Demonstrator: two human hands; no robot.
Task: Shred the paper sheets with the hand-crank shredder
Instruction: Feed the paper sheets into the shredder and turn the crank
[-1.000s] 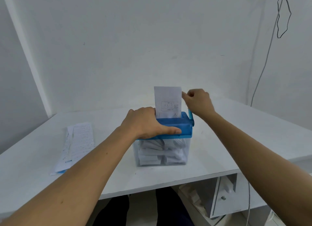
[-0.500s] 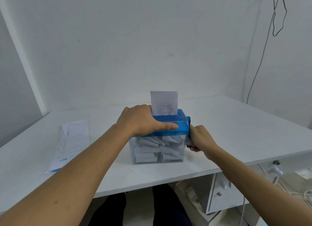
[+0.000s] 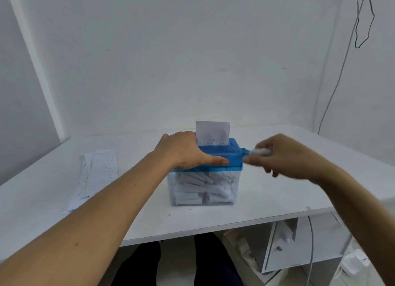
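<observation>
You face plain white walls (image 3: 192,50) behind a white table (image 3: 277,197); a thin cable (image 3: 341,71) hangs right, with a drawer unit (image 3: 286,243) beneath.

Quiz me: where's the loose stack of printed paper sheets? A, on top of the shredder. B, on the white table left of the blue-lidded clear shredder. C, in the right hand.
B: the printed paper sheets lie flat on the white table, left of the blue-lidded clear shredder.

White table (image 3: 277,202) runs back to a plain white wall (image 3: 192,61). A thin cable (image 3: 341,71) trails down the right side, looped dark wire (image 3: 372,18) up top. Under the table, right, a drawer unit (image 3: 287,236) with a small knob (image 3: 279,248).
</observation>
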